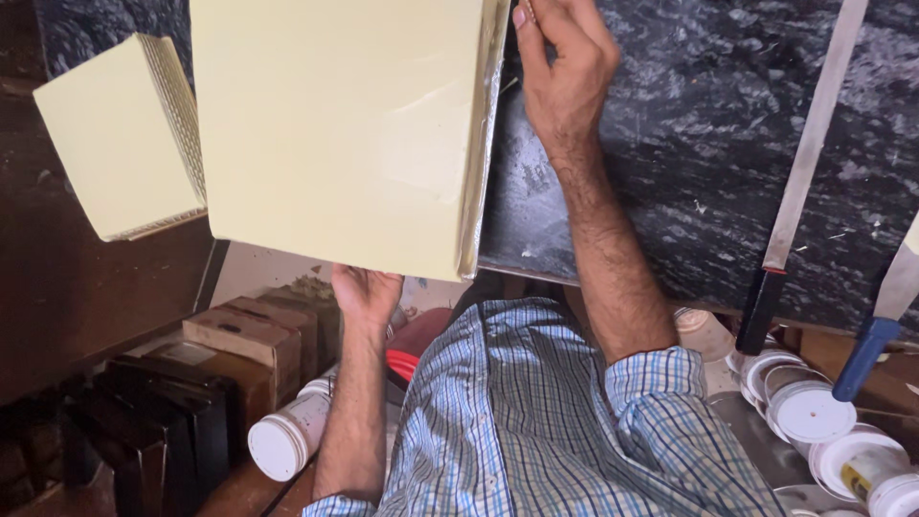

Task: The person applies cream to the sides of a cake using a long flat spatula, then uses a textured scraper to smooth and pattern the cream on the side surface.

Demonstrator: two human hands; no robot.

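The big pale-yellow slab (345,134) looks light, stiff and easily dented, with a silvery edge; it overhangs the near edge of the dark marbled tabletop (689,144). The left hand (367,292) grips its near edge from below, fingers curled; the right hand (565,67) pinches its top corner. A smaller yellow block (115,144) lies left; white-lidded jars (814,412) crowd below.

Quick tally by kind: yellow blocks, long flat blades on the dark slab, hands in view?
Pale yellow blocks: 2, the large block and the small block
Long flat blades: 2, the red-and-black-handled blade and the blue-handled blade
Hands: 2, left hand under the large block, right hand at its foil edge
Total: 6
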